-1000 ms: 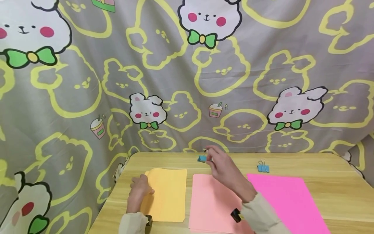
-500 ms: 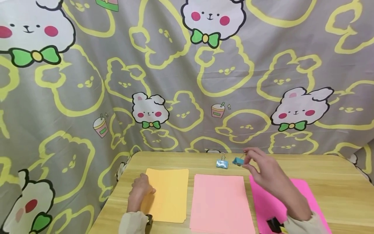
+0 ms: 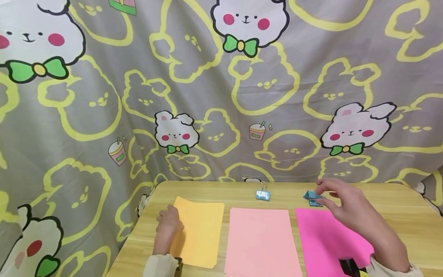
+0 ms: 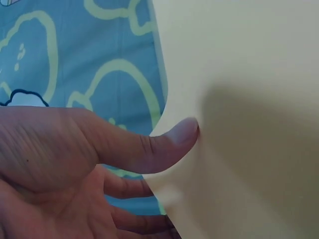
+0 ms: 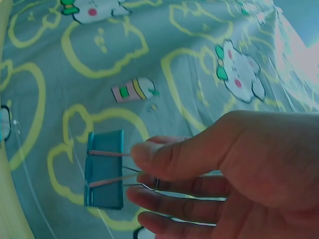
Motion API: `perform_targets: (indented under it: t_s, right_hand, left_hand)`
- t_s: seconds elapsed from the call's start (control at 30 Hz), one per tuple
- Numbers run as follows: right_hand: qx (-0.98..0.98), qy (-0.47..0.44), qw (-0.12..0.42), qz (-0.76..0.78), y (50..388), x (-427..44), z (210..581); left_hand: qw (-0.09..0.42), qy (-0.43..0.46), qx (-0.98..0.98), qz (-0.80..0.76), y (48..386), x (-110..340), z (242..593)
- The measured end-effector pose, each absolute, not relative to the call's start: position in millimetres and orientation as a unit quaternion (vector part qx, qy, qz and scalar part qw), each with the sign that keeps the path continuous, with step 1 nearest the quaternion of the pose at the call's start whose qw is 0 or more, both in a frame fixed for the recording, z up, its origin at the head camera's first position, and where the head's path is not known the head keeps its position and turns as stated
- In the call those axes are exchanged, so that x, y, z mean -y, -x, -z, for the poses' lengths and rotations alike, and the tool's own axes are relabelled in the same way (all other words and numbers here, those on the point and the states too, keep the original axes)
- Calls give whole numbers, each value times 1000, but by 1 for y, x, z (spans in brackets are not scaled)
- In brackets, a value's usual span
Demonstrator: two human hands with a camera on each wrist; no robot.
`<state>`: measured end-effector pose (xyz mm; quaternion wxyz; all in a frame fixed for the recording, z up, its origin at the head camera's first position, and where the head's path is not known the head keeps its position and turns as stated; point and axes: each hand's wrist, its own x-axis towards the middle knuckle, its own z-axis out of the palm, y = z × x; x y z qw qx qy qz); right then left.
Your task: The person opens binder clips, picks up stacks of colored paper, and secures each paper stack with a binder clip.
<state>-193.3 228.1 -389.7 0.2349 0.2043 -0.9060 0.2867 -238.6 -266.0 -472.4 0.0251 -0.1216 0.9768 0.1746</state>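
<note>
My left hand (image 3: 168, 223) grips the left edge of the yellow paper (image 3: 202, 234); in the left wrist view its thumb lies on top of the sheet (image 4: 249, 64) and the fingers are beneath. The paper's upper left corner is lifted a little. Between thumb and fingers, my right hand (image 3: 360, 215) pinches the wire handles of a blue binder clip (image 5: 104, 169), held above the top of the magenta paper (image 3: 332, 238). Another blue clip (image 3: 315, 202) shows partly behind the held one.
Pink paper (image 3: 261, 238) lies between the yellow and magenta sheets. A further blue clip (image 3: 263, 195) stands behind it on the wooden table (image 3: 207, 190). A patterned curtain (image 3: 207, 92) hangs along the table's back edge.
My right hand has carried the clip from behind the pink paper rightward to the magenta paper. The left hand stays at the yellow paper, whose upper left corner now rises.
</note>
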Motion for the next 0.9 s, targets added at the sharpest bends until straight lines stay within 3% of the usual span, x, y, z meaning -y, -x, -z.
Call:
perform_targets:
  t_s: [0.2,0.47,0.63,0.9]
  right_hand:
    - [907,-174,250,-292,194,-254,397]
    - [942,-100,136,-291,193,-279,397]
    - [944,-81,148,-283,193,-289,399]
    - [948,-55,141,-280,193,-301,407]
  left_hand:
    - [16,136,-972,-190,241,266,474]
    - [21,127,-970,-206,240,274,476]
    - [6,95,-970,-225,240,277,477]
    - [26,58,-947,-315,245,299,487]
